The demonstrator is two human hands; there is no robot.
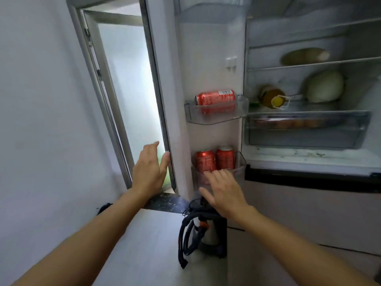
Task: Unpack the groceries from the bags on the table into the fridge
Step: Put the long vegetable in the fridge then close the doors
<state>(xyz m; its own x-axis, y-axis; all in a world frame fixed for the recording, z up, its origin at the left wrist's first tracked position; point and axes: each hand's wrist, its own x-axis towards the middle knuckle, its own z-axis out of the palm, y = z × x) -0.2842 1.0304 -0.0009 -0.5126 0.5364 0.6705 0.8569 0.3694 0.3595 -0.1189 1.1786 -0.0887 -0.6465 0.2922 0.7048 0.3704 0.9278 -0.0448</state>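
— At the open white fridge door [206,58], both hands are up! The left hand [149,168] lies flat along the door's outer edge, fingers straight, thumb on the rim, nothing held.

— And the right hand [223,190]?

— Spread wide and empty, in front of the door's clear plastic lower bin [240,168]. Whether it touches, I can't tell. Two upright red drink cans [206,161] stand in that bin, and a third red can lying on its side [215,97] sits in the door's upper bin.

— So how far along?

— A good part done, I'd judge. Cans are on the door, and right of the door the shelves carry a yellow oil bottle on its side [272,98], a pale round vegetable [324,86] and a long tan one [305,56]. Bags and surface are out of view, so what's left I can't say.

— Anything in the way?

— Below the door, a dark appliance with looped black cable [198,238] stands on the floor, close to the door's swing by my reckoning. Left of the door, a frosted window [127,89].
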